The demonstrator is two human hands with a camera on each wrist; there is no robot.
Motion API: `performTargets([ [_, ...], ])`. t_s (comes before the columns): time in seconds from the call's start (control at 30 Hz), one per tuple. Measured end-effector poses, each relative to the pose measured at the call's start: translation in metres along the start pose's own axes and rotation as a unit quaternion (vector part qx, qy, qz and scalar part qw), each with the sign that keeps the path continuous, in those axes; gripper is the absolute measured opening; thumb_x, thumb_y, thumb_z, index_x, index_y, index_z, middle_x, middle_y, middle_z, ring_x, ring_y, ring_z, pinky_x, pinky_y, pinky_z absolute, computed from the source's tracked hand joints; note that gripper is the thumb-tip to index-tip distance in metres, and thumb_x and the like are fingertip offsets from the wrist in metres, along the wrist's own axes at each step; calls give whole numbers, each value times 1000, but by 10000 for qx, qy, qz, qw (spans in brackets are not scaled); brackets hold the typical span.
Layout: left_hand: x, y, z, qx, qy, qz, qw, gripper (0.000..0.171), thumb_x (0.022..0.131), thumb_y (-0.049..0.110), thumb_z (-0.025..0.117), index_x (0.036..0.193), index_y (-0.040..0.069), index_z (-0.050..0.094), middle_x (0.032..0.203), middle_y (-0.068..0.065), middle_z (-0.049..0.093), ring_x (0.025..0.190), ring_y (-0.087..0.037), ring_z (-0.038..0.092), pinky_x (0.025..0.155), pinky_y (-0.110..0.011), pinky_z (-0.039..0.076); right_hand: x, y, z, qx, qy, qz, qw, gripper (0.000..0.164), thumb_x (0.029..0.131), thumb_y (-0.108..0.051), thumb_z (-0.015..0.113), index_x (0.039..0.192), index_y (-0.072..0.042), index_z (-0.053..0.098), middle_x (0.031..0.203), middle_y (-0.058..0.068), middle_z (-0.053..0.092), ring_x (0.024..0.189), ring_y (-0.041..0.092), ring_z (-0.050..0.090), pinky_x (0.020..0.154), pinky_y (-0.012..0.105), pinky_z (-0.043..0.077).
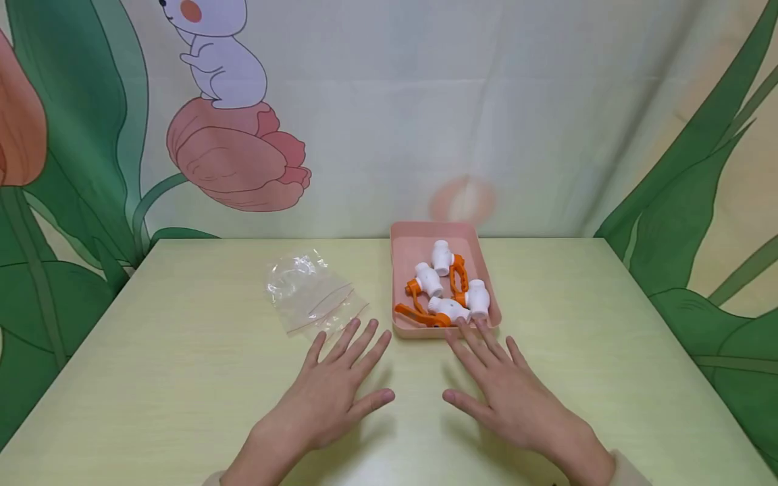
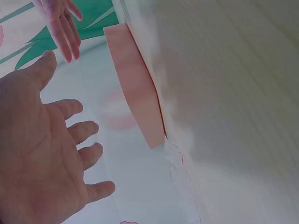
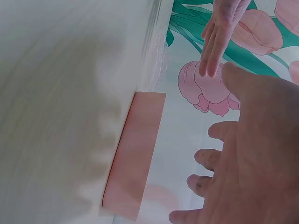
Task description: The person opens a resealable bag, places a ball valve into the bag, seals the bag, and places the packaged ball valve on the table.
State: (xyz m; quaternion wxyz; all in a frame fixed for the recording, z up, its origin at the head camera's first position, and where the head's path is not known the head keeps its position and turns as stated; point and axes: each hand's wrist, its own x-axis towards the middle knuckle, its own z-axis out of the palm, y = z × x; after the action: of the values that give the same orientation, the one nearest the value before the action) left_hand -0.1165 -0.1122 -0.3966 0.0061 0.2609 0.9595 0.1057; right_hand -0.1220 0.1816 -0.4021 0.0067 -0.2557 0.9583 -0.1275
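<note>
Both hands hover over the table, palms down with fingers spread and nothing in them. My left hand [image 1: 328,398] is just in front of the clear zip bags [image 1: 306,290], its fingertips overlapping their near edge in the head view. Close to the near rim of a pink tray [image 1: 413,244] is my right hand [image 1: 516,398], whose fingertips overlap that rim. Inside the tray lie several white plastic ball valves [image 1: 442,259] with orange lever handles [image 1: 460,273]. Each wrist view shows its own hand, the left [image 2: 42,158] and the right [image 3: 261,154], away from the tray's outer wall [image 2: 133,86].
The pale wooden table [image 1: 152,351] ends at the back against a hanging cloth [image 1: 389,121] printed with flowers and a white animal. The bags lie flat, left of the tray, which stands near the table's back edge.
</note>
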Motion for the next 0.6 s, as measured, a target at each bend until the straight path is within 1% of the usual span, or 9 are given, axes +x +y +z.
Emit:
performTargets([
  [0.07,0,0,-1,-46,1,18,10000,77,103,68,36,165,25,23,170,0,14,156,-27,6,120,-62,7,1,1,-1,43,16,-18,10000,81,102,-60,51,165,-20,19,171,5,12,156,26,1,116,67,17],
  [0.23,3,-2,-1,-92,71,142,9998,74,103,63,44,164,24,27,170,-2,19,156,-31,10,118,-65,13,3,3,-4,185,108,-121,9997,80,102,-56,55,164,-15,25,170,7,16,156,27,6,117,61,26],
  [0.33,5,-4,-3,-83,104,201,9997,73,103,61,48,163,24,31,168,-4,24,155,-33,15,117,-65,17,3,4,-5,201,184,-184,9995,77,102,-55,57,162,-13,32,168,11,21,155,30,16,114,59,32],
  [0.47,8,-7,-6,-65,61,198,9998,70,103,60,50,160,21,39,164,-9,33,152,-35,25,116,-64,21,4,5,-6,155,380,-274,9988,70,100,-47,64,157,-11,42,163,16,32,147,34,35,106,59,43],
  [0.6,11,-12,-10,-132,96,204,9997,66,103,54,56,155,15,47,157,-14,43,145,-36,38,114,-62,25,5,6,-6,126,538,-367,9978,64,99,-40,69,151,-9,50,157,15,42,140,34,45,100,58,49],
])
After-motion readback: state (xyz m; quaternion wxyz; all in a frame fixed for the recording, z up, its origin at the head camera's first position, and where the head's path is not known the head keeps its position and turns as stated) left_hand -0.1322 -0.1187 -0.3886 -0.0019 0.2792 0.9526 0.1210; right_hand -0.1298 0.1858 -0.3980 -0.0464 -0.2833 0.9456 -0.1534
